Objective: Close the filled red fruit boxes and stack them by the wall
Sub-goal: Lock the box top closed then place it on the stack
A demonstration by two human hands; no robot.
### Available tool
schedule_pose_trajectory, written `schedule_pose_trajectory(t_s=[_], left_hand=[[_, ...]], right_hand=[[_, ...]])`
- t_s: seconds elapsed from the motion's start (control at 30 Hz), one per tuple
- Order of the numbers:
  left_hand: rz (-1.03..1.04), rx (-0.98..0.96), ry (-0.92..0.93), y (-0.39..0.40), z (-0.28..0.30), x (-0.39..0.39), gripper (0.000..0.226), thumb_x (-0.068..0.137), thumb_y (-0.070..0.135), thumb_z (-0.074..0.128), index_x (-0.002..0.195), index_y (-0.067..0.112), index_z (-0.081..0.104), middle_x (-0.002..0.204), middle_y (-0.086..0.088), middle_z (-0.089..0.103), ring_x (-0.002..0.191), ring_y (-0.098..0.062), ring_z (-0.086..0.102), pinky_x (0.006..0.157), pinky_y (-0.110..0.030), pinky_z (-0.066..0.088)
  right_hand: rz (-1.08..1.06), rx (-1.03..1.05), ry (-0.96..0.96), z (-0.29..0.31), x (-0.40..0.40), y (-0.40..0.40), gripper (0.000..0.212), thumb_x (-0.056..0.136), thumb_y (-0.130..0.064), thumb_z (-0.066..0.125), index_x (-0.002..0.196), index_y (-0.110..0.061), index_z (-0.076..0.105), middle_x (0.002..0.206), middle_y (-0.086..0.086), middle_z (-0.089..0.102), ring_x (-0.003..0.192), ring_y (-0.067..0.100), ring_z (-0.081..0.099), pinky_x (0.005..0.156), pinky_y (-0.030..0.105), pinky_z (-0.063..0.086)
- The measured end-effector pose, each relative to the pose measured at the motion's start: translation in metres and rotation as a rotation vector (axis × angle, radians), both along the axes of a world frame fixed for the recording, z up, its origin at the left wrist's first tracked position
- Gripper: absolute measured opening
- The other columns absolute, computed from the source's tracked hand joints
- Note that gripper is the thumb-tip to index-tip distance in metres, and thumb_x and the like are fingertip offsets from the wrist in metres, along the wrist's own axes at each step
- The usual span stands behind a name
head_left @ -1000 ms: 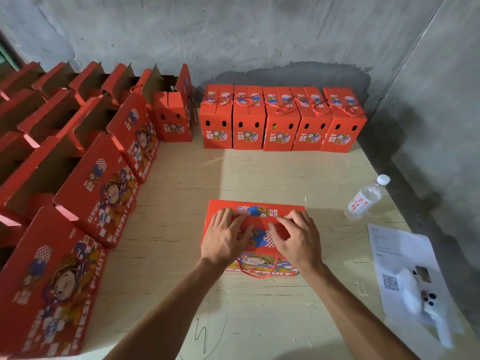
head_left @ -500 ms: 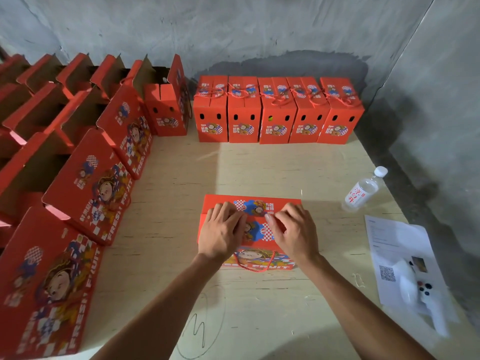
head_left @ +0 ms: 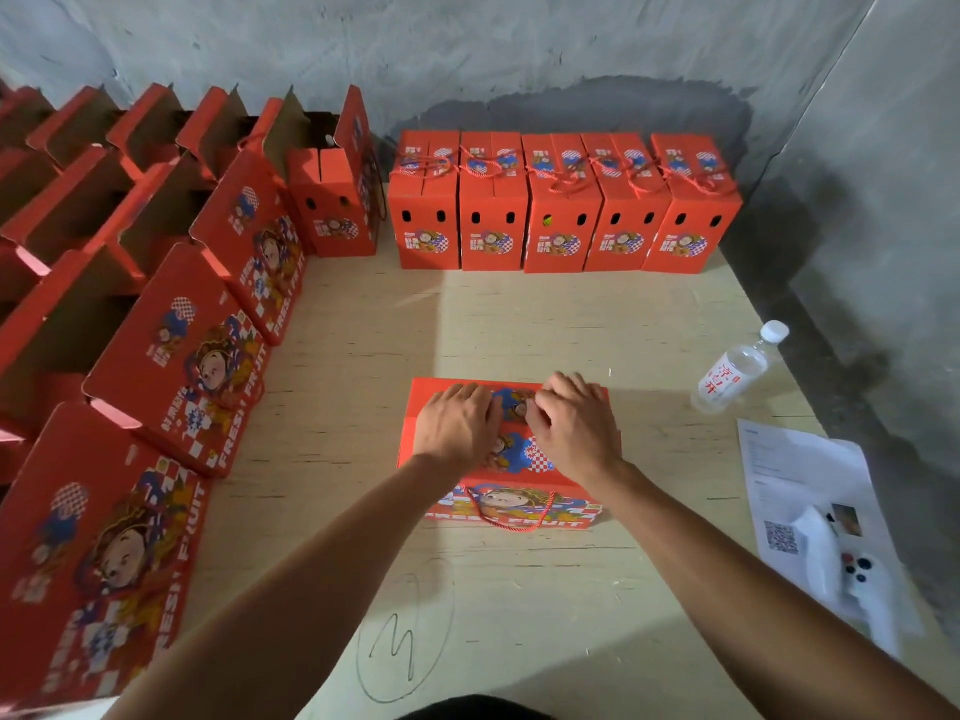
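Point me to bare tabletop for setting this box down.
Free: the strip between the box under both hands and the closed row by the wall; also the near edge around the pencil scribble. Crowded: open boxes left; bottle, paper, white controller right.

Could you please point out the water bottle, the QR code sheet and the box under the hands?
water bottle (head_left: 733, 374): head view, label.
QR code sheet (head_left: 779, 462): head view, upper printed area.
box (head_left: 511, 504): head view, front panel.
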State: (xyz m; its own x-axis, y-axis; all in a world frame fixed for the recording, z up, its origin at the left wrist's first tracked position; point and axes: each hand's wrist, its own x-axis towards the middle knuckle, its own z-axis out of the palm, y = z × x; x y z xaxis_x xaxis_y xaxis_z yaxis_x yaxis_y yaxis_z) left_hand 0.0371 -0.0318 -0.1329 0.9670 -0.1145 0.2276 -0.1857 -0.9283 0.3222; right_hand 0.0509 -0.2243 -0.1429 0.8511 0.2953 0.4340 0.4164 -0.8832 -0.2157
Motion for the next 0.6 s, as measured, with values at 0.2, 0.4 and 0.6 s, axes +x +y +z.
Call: schedule_pose_trajectory(t_s=[0.2, 0.4, 0.6], left_hand=[[-0.132, 0.175, 0.182, 0.000, 0.001, 0.010, 0.046, 0.110, 0.034, 0.020, 0.148, 0.014, 0.037, 0.169, -0.008, 0.019, 0.158, -0.028, 0.011, 0.125, -0.057, 0.007], [-0.085, 0.286, 0.224, -0.007, 0.004, 0.015, 0.046, 0.106, 0.042, 0.025, 0.141, 0.018, 0.041, 0.139, -0.005, 0.052, 0.131, -0.026, 0.045, 0.117, -0.059, 0.022], [-0.080, 0.289, 0.309, -0.003, 0.005, 0.040, 0.048, 0.102, 0.057, 0.026, 0.116, 0.017, 0.049, 0.123, -0.010, 0.059, 0.117, -0.030, 0.049, 0.102, -0.051, 0.033]], right_hand=[[0.002, -0.155, 0.267, -0.004, 0.010, 0.002, 0.024, 0.105, -0.037, 0.047, 0.108, -0.017, 0.060, 0.151, 0.005, 0.051, 0.142, 0.027, 0.046, 0.118, 0.060, 0.028], [0.046, -0.272, 0.392, 0.009, 0.017, 0.005, 0.047, 0.107, -0.037, 0.034, 0.151, -0.022, 0.033, 0.139, 0.006, 0.054, 0.123, 0.028, 0.050, 0.103, 0.048, 0.034], [0.072, -0.338, 0.416, 0.013, 0.025, 0.008, 0.043, 0.104, -0.030, 0.036, 0.146, -0.021, 0.036, 0.133, 0.006, 0.052, 0.120, 0.026, 0.046, 0.100, 0.045, 0.034]])
